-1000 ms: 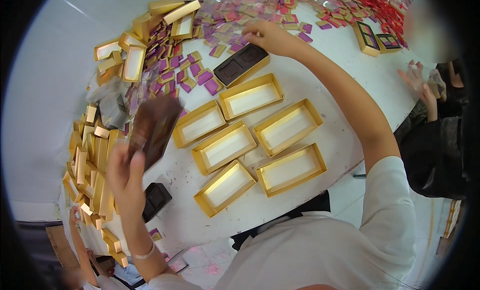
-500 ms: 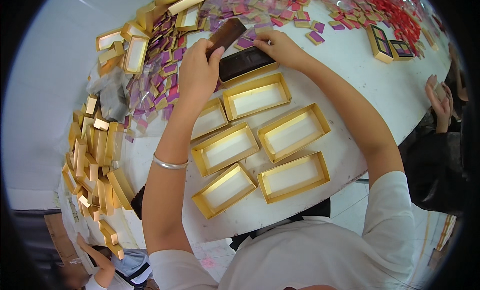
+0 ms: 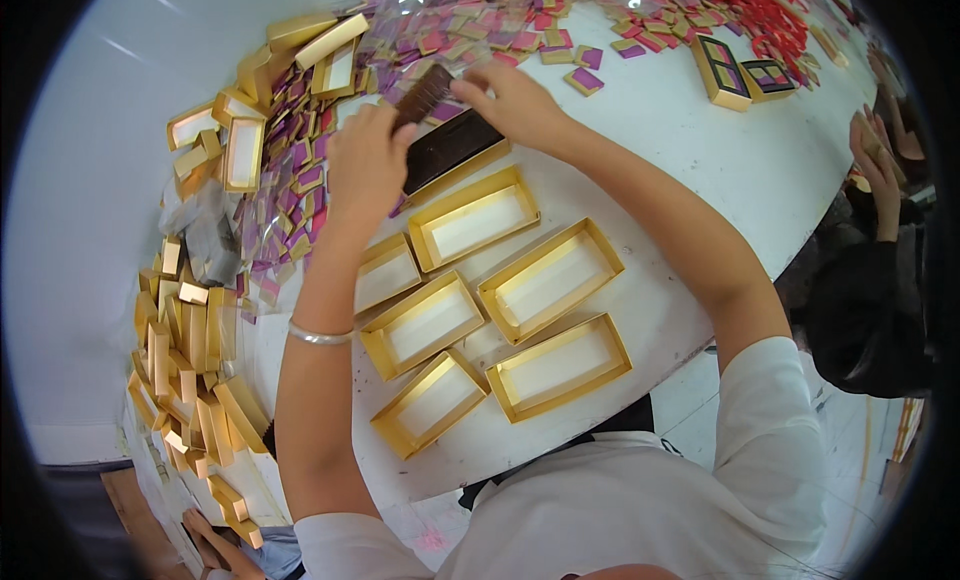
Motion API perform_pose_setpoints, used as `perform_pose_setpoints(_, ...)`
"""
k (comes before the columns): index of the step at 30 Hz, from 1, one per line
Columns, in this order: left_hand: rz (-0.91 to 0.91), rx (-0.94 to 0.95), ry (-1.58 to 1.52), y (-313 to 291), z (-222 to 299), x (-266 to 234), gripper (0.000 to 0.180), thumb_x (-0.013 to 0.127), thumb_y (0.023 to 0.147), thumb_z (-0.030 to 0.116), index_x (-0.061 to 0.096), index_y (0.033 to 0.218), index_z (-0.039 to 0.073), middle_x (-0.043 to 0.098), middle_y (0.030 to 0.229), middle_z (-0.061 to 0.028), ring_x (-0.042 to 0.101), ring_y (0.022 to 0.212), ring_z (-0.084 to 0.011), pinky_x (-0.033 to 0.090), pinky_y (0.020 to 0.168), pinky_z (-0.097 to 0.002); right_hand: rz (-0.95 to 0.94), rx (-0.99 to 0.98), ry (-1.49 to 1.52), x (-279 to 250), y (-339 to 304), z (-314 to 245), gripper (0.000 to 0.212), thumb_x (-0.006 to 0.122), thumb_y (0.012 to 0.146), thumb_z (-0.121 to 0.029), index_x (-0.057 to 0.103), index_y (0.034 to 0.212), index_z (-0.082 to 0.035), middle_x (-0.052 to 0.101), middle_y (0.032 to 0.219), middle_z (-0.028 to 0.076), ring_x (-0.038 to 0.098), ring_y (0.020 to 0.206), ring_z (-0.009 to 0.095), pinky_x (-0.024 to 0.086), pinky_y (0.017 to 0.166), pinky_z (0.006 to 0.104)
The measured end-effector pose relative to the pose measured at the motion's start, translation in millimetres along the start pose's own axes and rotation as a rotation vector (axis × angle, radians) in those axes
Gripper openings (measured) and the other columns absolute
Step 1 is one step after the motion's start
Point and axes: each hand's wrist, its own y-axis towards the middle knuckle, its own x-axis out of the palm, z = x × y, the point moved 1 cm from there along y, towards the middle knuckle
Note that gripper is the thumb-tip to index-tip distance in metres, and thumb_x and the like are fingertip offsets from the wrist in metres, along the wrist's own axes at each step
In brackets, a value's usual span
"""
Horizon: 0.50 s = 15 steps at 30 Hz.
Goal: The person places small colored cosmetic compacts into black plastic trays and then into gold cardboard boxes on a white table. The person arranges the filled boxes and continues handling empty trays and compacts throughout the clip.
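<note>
My left hand (image 3: 365,165) is closed around a small stack of dark brown plastic trays (image 3: 424,96), tilted up above the table. At the upper right end of this stack, the curled fingers of my right hand (image 3: 508,102) pinch its edge; that spot is slightly blurred. Just below both hands lies a gold box with a dark brown insert (image 3: 452,152) fitted inside. Nearest to it on my side is an open gold box (image 3: 473,220) with a white bottom. Several more such boxes, among them a larger one (image 3: 550,280), stand in rows closer to me.
Small purple, pink and gold pieces (image 3: 300,180) are heaped at the far left and back. Gold boxes (image 3: 190,350) pile up along the left edge. Two filled boxes (image 3: 722,75) and red shredded filler (image 3: 765,20) lie far right. Another person's hands (image 3: 875,165) show at right.
My right hand has left the dark insert in the box and moved up to the end of the tray stack in my left hand. The whole view has shifted slightly.
</note>
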Motion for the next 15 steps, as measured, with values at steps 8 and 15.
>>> perform_pose_setpoints(8, -0.456, -0.499, -1.673, 1, 4, -77, 0.033, 0.041, 0.095, 0.023, 0.051, 0.117, 0.000, 0.059, 0.107, -0.0079, 0.057, 0.095, -0.0133, 0.044, 0.086, -0.0296, -0.059, -0.789, -0.087, -66, 3, -81, 0.049, 0.069, 0.068, -0.011, 0.051, 0.114, -0.010, 0.049, 0.117, 0.013, 0.047, 0.111, 0.031, 0.038, 0.092, 0.0410)
perform_pose_setpoints(15, -0.504, -0.362, -0.871, -26, 16, -63, 0.043, 0.054, 0.089, 0.033, 0.050, 0.120, 0.004, 0.054, 0.111, -0.0092, 0.052, 0.089, -0.0157, 0.041, 0.080, -0.0276, -0.438, -0.537, -0.223, -95, -37, -75, 0.045, 0.075, 0.063, -0.021, 0.060, 0.103, -0.008, 0.058, 0.083, 0.009, 0.053, 0.088, 0.027, 0.044, 0.075, 0.0380)
